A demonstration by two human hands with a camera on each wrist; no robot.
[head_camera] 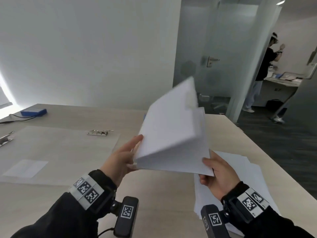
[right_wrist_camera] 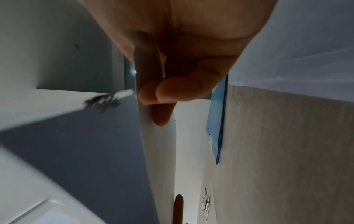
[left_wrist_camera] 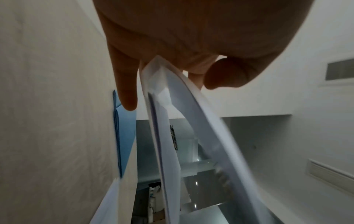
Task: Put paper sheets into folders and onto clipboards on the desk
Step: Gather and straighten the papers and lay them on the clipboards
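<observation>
A sheaf of white paper sheets (head_camera: pixel 171 134) is held up over the desk (head_camera: pixel 154 194), bent so its upper leaves curl away from me and blur. My left hand (head_camera: pixel 135 152) pinches its lower left corner. My right hand (head_camera: pixel 205 169) pinches the lower right corner, thumb on top. The left wrist view shows the sheets (left_wrist_camera: pixel 172 106) fanning out between finger and thumb. In the right wrist view the sheets (right_wrist_camera: pixel 159 144) run edge-on under curled fingers. A clear clipboard (head_camera: pixel 60 148) with a metal clip (head_camera: pixel 100 132) lies flat on the left. A blue folder (right_wrist_camera: pixel 216 121) lies on the desk beyond the sheaf.
A loose pile of white sheets (head_camera: pixel 248 177) lies on the desk under my right hand. A second clip (head_camera: pixel 6 139) sits at the far left edge. A blue box (head_camera: pixel 33 112) with a cable is at the back left. A person (head_camera: pixel 264 66) stands far off right.
</observation>
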